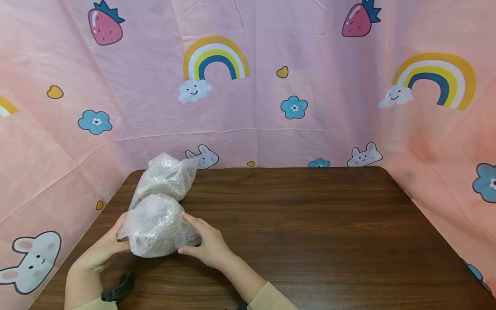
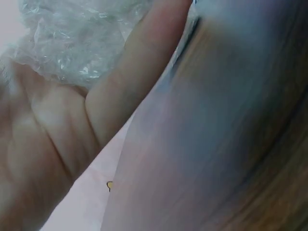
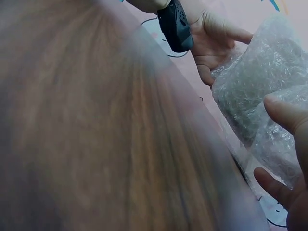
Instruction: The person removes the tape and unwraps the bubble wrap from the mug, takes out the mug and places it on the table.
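Observation:
Two bundles in clear bubble wrap are at the left side of the table. My hands hold the nearer bundle (image 1: 156, 228) from both sides; what the wrap covers is too blurred to make out. My left hand (image 1: 101, 247) grips its left side, thumb toward the front. On the right side, my right hand (image 1: 211, 245) has its fingers against the upper part and its thumb low at the front. The farther wrapped bundle (image 1: 166, 177) lies just behind, touching or overlapping it. In the left wrist view, bubble wrap (image 2: 77, 41) lies against the left palm (image 2: 43, 130).
The dark wooden table (image 1: 310, 232) extends to the right of the hands. A pink printed cloth (image 1: 255, 107) hangs behind it and along both sides. A black strap (image 1: 120, 288) is at the left wrist.

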A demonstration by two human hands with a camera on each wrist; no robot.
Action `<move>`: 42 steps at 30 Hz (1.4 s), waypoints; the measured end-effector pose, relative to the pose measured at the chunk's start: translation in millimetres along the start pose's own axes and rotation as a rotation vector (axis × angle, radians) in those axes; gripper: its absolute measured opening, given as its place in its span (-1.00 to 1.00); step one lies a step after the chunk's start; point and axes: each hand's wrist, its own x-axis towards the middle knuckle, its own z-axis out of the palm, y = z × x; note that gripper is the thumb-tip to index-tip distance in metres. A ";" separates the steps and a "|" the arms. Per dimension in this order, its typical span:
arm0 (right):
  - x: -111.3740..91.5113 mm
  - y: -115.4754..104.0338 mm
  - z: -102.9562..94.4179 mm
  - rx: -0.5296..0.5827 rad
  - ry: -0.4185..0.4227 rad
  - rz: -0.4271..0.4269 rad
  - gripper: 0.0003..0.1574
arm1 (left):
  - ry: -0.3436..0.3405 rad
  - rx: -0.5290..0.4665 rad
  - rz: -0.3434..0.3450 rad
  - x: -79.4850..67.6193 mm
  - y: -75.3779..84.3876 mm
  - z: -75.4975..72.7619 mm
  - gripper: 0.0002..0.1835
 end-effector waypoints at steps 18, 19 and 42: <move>-5.1 10.2 -29.0 0.012 0.068 -0.005 0.06 | 0.008 0.002 0.017 23.0 8.7 22.4 -0.16; -5.4 10.7 -30.9 0.010 0.073 -0.005 0.06 | 0.009 0.004 0.022 24.9 9.2 23.9 -0.16; -15.8 27.6 -78.0 0.012 0.130 -0.004 0.04 | -0.011 -0.092 0.050 62.5 23.0 67.6 -0.25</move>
